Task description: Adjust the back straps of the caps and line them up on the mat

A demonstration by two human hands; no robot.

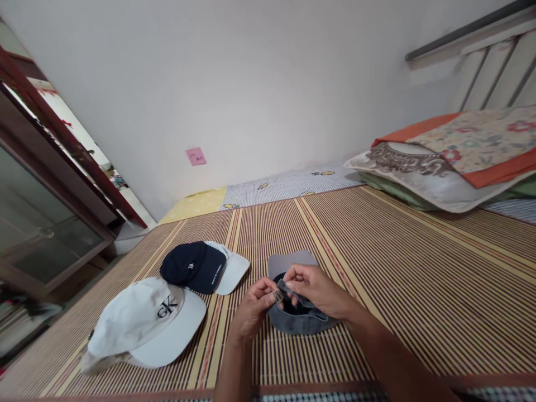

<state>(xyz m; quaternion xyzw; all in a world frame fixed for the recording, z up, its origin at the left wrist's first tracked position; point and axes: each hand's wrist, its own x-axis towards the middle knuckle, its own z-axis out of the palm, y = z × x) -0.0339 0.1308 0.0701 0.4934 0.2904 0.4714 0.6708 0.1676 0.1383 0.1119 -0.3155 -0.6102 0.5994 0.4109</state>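
Note:
A grey baseball cap (299, 324) lies upside down on the striped bamboo mat, its brim (293, 261) pointing away from me. Between finger and thumb, my left hand (252, 306) pinches a small metal buckle (278, 296) over the cap's opening. The cap's grey strap (283, 286) is in the fingertips of my right hand (312, 287), close beside the buckle. Whether the strap passes through the buckle cannot be made out. To the left sit a white cap (129, 312) with black "CK" letters and a navy cap (188, 265) overlapping another white cap (234, 273).
The bamboo mat (343, 240) covers the bed up to a checked sheet (276, 187) by the wall. Pillows (419, 173) with an orange-edged floral cover (486, 139) lie at the right. A pink note (196, 156) is on the wall. A glass-fronted cabinet (46, 223) stands at left.

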